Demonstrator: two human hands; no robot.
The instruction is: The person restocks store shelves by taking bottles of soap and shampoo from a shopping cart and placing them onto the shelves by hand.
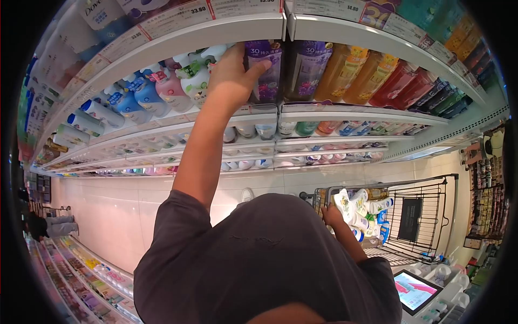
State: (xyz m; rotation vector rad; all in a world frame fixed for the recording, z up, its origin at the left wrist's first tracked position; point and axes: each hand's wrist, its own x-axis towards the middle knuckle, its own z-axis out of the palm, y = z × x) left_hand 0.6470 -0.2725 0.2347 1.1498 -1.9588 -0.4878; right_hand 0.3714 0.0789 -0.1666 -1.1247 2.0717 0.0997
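My left hand [233,78] reaches into the upper shelf. Its thumb lies across the front of a purple bottle [265,81], and its other fingers go along the bottle's left side, partly hidden. White pump bottle [194,81] with green print stands just left of my wrist. A second purple bottle [307,70] is across the shelf divider to the right. Low on my right side, my right hand [331,215] is closed on the near edge of a shopping cart [421,186]. White bottles [359,210] lie heaped in the cart, close to that hand.
Yellow bottles [342,70] and red bottles [396,83] line the shelf rightward. Blue pump bottles [135,97] stand leftward. Lower shelves hold more bottles. A lit screen [415,291] is behind the cart. Another person [51,225] is far left, near a stocked shelf [81,275].
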